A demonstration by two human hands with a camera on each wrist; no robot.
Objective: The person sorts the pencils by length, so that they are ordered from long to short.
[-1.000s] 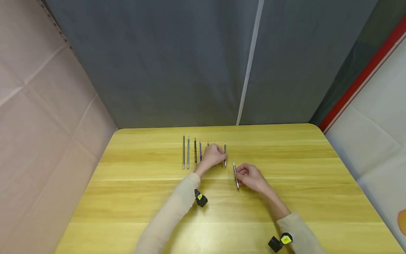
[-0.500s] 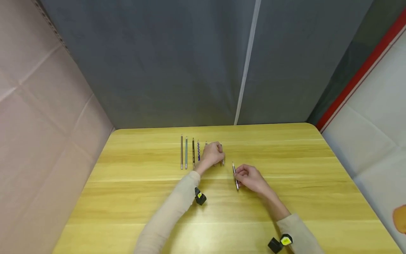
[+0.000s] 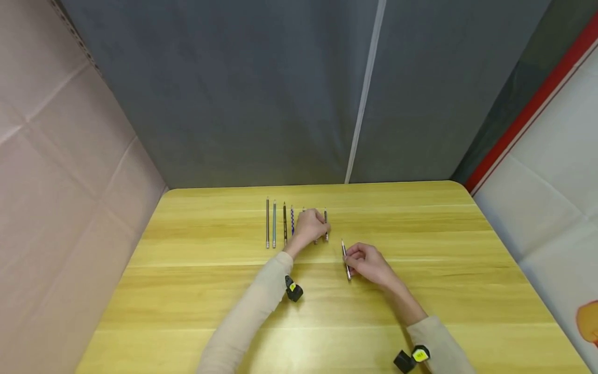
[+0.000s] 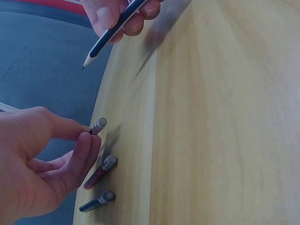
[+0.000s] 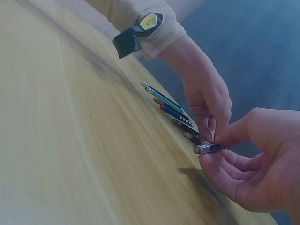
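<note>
Dark-barrelled and slim, with a sharpened point and a silver eraser end, the pencil sits pinched in the right hand just above the wooden table – fingers curled round it, tip pointing away. The left hand pinches the end of another pencil at the right end of the row of pencils. Since 1 second ago, that end pencil has shifted slightly left, closer to its neighbours – the right hand has barely moved.
</note>
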